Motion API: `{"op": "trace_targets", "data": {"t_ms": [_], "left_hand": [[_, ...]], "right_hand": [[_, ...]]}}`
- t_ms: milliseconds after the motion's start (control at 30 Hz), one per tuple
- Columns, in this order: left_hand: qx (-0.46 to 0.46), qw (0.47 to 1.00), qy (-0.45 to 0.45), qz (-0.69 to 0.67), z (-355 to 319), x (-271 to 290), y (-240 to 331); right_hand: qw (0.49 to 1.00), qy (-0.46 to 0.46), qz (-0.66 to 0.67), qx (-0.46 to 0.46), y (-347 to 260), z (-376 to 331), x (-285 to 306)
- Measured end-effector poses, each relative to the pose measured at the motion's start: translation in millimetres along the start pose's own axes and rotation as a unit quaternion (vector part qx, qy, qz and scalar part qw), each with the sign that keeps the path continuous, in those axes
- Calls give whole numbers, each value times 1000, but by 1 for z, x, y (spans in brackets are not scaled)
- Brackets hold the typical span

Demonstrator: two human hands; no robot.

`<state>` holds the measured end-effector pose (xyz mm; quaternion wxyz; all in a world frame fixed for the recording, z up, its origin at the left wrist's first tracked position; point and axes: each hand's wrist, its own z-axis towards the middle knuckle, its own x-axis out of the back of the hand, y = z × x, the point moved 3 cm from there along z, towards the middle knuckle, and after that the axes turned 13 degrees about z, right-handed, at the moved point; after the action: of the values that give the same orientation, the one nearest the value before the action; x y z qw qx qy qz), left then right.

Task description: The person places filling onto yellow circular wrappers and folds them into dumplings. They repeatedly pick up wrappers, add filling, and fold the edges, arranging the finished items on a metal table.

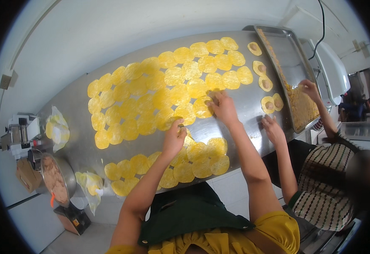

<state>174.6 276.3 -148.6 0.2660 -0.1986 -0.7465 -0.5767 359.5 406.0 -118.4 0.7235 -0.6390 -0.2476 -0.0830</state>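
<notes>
Thin yellow dough rounds (pixel 190 70) lie in close rows over the steel table, and a second group (pixel 184 172) lies along its near edge. My right hand (pixel 225 109) is at the near right end of the larger group, its fingertips closed on the edge of a yellow dough round (pixel 202 108). To its left, my left hand (pixel 174 137) hovers by the rows' near edge, between the two groups. Its thumb and fingers are pinched together; what they hold, if anything, I cannot make out.
On the right, a co-worker's hands (pixel 273 130) work beside several rounds topped with filling (pixel 265 83) and a metal tray (pixel 294 63) of orange-yellow crumbly food. At left stand a steel bowl (pixel 70 180) of brownish-pink mixture and plastic bags (pixel 59 132) with yellow contents.
</notes>
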Motion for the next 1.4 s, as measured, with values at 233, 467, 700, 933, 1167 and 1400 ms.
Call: {"op": "trace_targets", "data": {"t_ms": [233, 467, 700, 933, 1167, 1400], "left_hand": [[-108, 974, 10, -200, 16, 1, 49], [-181, 973, 82, 116, 23, 9, 31], [-239, 907, 72, 338, 8, -9, 34], [-216, 907, 52, 359, 9, -7, 40], [-180, 927, 26, 329, 10, -7, 39], [-200, 915, 32, 348, 10, -7, 36]], "right_hand": [[821, -88, 502, -258, -11, -57, -16], [914, 21, 386, -120, 17, -37, 41], [974, 59, -88, 199, 33, -38, 48], [958, 157, 217, -106, 65, -16, 46], [982, 51, -66, 168, 33, -23, 29], [971, -13, -125, 205, 18, -30, 31]]}}
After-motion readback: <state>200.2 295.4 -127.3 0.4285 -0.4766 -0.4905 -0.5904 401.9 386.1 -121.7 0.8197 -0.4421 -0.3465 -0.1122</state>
